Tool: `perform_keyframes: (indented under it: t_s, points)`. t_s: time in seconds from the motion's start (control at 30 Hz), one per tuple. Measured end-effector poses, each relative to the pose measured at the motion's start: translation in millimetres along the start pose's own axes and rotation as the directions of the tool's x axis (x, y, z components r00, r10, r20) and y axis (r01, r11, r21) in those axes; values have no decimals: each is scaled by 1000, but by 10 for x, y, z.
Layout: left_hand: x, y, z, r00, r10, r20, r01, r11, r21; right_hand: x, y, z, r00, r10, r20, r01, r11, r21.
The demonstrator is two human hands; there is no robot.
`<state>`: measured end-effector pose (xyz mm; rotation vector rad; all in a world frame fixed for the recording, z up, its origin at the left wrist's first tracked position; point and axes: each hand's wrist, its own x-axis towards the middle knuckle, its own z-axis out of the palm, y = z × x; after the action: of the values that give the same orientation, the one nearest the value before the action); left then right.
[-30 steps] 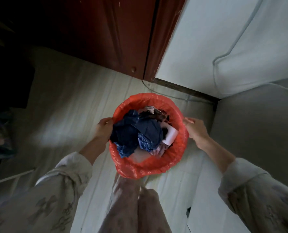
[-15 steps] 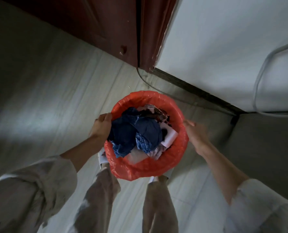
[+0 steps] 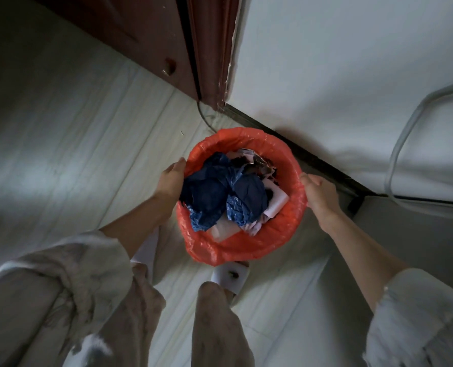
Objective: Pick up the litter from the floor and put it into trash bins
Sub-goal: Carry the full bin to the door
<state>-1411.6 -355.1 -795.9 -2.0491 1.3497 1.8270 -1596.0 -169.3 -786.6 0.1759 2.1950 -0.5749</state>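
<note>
Bin (image 3: pixel 246 247) full, both hands gripping rim | wall (image 3: pixel 339 75), door (image 3: pixel 146 35) close behind

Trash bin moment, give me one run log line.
left hand grips rim | right hand grips rim | trash bin red liner, full: blue plastic, paper

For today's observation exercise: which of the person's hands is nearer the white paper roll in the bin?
Right. The right hand grips the rim beside the white paper roll; the left hand holds the opposite rim.
</note>
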Motion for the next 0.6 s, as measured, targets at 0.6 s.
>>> perform_keyframes:
  t_s: [0.6]
  points:
    - [-2543,760,-2089,971,93,221,-217,732,646,-3151,-1308,-399,939,-210,271,260,952,-163]
